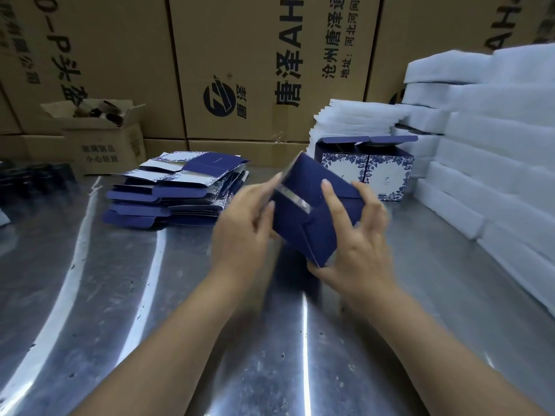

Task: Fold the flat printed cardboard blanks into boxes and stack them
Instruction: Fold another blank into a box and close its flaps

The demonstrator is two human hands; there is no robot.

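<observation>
A dark blue box (306, 217) with its bottom flaps turned toward me is held above the metal table (120, 295). My left hand (243, 223) grips its left side, thumb on the flaps. My right hand (354, 235) holds the right side, with a finger laid across the blue flaps. A pile of flat blue-and-white printed blanks (177, 190) lies to the left. Two folded boxes (366, 169) with blue floral print stand side by side behind my hands, lids open.
White foam sheets (492, 151) are stacked high along the right edge and behind the folded boxes. Large brown cartons (240, 70) form a wall at the back. A small open carton (102, 136) sits at the back left.
</observation>
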